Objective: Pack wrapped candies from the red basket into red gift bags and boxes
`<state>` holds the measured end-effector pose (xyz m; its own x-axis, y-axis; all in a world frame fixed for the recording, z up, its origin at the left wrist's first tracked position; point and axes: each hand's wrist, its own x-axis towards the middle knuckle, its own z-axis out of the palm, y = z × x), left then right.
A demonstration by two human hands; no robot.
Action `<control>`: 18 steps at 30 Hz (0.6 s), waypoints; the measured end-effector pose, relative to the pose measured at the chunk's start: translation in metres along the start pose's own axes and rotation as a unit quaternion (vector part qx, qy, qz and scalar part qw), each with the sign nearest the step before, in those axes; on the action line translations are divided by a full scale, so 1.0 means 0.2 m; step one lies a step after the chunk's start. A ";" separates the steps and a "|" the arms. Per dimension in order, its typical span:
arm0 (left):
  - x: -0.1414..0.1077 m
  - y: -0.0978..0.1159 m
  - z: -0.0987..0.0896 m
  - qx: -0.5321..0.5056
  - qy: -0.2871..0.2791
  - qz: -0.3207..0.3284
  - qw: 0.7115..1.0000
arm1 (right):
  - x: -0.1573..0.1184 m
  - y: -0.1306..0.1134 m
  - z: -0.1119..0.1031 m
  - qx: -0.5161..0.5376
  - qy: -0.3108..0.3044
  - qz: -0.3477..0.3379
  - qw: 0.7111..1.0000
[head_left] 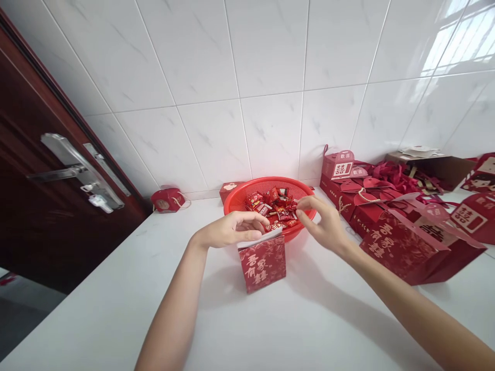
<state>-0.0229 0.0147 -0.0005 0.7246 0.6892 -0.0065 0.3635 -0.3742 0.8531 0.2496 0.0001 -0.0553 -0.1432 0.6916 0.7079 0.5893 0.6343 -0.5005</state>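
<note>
A small red paper gift bag (263, 265) with gold Chinese characters stands upright on the white counter, its pale top edge facing up. My left hand (235, 228) is at that top edge, thumb and fingers apart and loosely curved, with nothing visible in it. Behind the bag sits a red plastic basket (290, 180) containing several red wrapped candies (266, 206). My right hand (323, 221) reaches over the basket's right rim. Its thumb and forefinger pinch at a red wrapped candy (294, 205), partly hidden by the fingertips.
Several red gift boxes and bags (402, 247) crowd the right side, near a brown carton (444, 170) and dark red ribbons (402, 178). A small red box (168, 201) lies by the tiled wall. A dark wooden door (34, 206) with a metal handle is at left.
</note>
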 end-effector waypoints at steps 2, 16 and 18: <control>0.01 -0.03 -0.03 -0.034 0.005 0.006 0.999 | 0.16 0.06 0.01 -0.049 -0.106 0.092 0.989; 0.48 -0.23 -0.10 0.334 -0.245 -0.229 0.881 | 0.38 0.12 0.38 -0.216 -0.549 0.112 0.800; 0.54 -0.24 -0.06 0.373 -0.230 -0.260 0.860 | 0.38 0.14 0.38 -0.214 -0.537 0.121 0.807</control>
<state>0.0299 0.1154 -0.0361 0.4427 0.6295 -0.6386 0.8590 -0.5021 0.1005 0.1952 0.0962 -0.0528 -0.4532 0.8239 -0.3402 0.8914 0.4166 -0.1785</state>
